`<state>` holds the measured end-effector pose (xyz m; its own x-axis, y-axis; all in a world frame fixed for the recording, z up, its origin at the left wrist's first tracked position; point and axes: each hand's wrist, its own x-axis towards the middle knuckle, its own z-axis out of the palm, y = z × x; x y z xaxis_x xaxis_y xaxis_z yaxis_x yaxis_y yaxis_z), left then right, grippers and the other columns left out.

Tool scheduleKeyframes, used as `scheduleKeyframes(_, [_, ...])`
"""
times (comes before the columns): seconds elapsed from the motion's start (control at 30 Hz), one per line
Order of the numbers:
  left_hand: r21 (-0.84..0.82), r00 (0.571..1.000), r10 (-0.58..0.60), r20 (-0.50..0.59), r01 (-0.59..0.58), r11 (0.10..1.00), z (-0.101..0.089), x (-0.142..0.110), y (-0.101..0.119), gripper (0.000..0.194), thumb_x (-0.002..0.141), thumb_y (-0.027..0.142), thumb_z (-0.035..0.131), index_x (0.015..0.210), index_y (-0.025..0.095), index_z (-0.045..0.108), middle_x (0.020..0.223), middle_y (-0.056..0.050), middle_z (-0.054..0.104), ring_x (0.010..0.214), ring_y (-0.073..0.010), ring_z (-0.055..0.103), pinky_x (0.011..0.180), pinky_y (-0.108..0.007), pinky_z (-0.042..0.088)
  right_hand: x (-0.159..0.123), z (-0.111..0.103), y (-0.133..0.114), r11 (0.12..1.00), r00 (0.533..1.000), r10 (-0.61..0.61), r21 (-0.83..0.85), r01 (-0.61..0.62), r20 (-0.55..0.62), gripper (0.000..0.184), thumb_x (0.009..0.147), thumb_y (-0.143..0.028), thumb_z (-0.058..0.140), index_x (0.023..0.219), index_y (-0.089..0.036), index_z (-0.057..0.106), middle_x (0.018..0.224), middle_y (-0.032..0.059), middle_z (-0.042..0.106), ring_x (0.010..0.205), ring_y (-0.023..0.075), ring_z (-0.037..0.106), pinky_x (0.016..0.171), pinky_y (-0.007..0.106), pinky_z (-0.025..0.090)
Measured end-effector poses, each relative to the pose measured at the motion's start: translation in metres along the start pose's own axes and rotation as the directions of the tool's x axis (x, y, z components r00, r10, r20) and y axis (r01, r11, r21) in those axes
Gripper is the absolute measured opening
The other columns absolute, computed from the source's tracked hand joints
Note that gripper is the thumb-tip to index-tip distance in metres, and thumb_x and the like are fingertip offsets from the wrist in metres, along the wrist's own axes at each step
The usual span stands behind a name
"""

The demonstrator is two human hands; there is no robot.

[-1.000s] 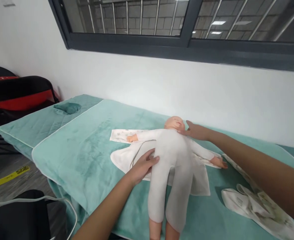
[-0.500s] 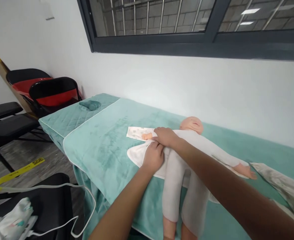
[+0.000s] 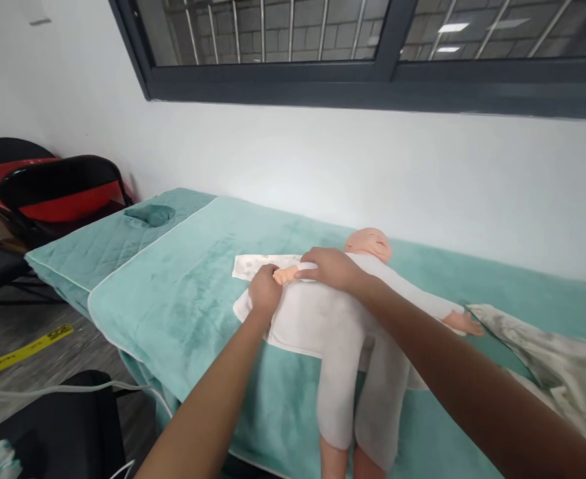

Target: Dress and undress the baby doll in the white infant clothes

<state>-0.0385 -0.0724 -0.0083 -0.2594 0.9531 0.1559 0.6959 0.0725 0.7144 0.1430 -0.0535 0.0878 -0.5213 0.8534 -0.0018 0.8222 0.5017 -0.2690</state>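
Observation:
A baby doll (image 3: 345,319) in a white fitted suit lies on its back, its head toward the wall. My left hand (image 3: 266,291) is closed at the fingertips of the doll's hand (image 3: 286,275), on the left. Just beyond that wrist, my right hand (image 3: 330,266) is closed around the doll's white-sleeved forearm, thumb below and fingers above. An opened white garment (image 3: 295,319) is spread under the doll. One patterned sleeve (image 3: 255,265) of it lies flat behind the doll's hand. The doll's other arm (image 3: 437,305) stretches out to the right.
The doll lies on a massage bed with a green plush cover (image 3: 187,286) and a face hole (image 3: 150,215). A crumpled pale cloth (image 3: 557,352) is at the right. Black folding chairs (image 3: 63,193) and a black seat (image 3: 73,426) with a cable (image 3: 73,391) stand left.
My left hand has let go of the white garment and moved left to the doll's hand. My right hand now grips the doll's forearm, which is lifted forward off the patterned sleeve. The view has shifted right.

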Motion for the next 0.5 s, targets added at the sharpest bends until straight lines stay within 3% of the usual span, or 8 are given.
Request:
scheduleKeyframes(0.13, [-0.284,0.999,-0.020,-0.035,0.009,0.959,-0.004,0.004,-0.008,0.017,0.085,0.033,0.055,0.086,0.019,0.064,0.087,-0.003,0.070,0.082,-0.0185,0.063,0.074,-0.028,0.045,0.003,0.005,-0.007,0.982,0.998,0.023,-0.188,-0.013,0.050,0.037,0.092,-0.054,0.051,0.108,-0.025,0.068,0.111,0.0066,0.067,0.096,0.0247,0.062,0.080,0.034,0.039])
scheduleKeyframes(0.2, [-0.304,0.997,-0.018,-0.081,-0.007,0.953,-0.003,0.001,-0.008,0.016,0.085,0.033,0.054,0.085,0.018,0.063,0.086,-0.003,0.070,0.081,-0.0178,0.062,0.075,-0.027,0.044,0.008,0.011,-0.013,0.959,0.998,0.049,-0.280,-0.037,0.039,0.037,0.094,-0.050,0.050,0.107,-0.020,0.067,0.109,0.0109,0.067,0.097,0.0264,0.062,0.081,0.036,0.039])
scheduleKeyframes(0.3, [-0.178,0.990,0.082,-0.117,-0.103,0.979,0.003,-0.009,-0.004,0.017,0.087,0.033,0.052,0.090,0.019,0.062,0.090,-0.004,0.070,0.083,-0.0191,0.062,0.076,-0.029,0.043,0.019,0.023,-0.022,0.947,0.996,0.085,-0.312,-0.080,0.003,0.036,0.095,-0.043,0.049,0.109,-0.014,0.065,0.109,0.0160,0.065,0.100,0.0289,0.061,0.086,0.040,0.038])
scheduleKeyframes(0.4, [-0.009,0.973,0.224,-0.050,-0.225,0.974,0.007,-0.018,0.001,0.020,0.091,0.035,0.048,0.095,0.020,0.061,0.093,-0.007,0.070,0.086,-0.0212,0.063,0.074,-0.030,0.041,0.026,0.029,-0.028,0.951,0.992,0.118,-0.282,-0.123,-0.035,0.028,0.095,-0.031,0.049,0.110,-0.013,0.064,0.109,0.0158,0.065,0.100,0.0276,0.060,0.088,0.040,0.038])
scheduleKeyframes(0.5, [0.080,0.969,0.247,-0.024,-0.245,0.966,0.008,-0.020,0.004,0.023,0.094,0.037,0.044,0.096,0.020,0.059,0.091,-0.007,0.070,0.084,-0.0224,0.064,0.071,-0.030,0.039,0.016,0.024,-0.029,0.958,0.988,0.134,-0.245,-0.150,-0.078,0.027,0.096,-0.030,0.047,0.113,-0.015,0.062,0.114,0.0135,0.064,0.105,0.0255,0.058,0.088,0.037,0.039])
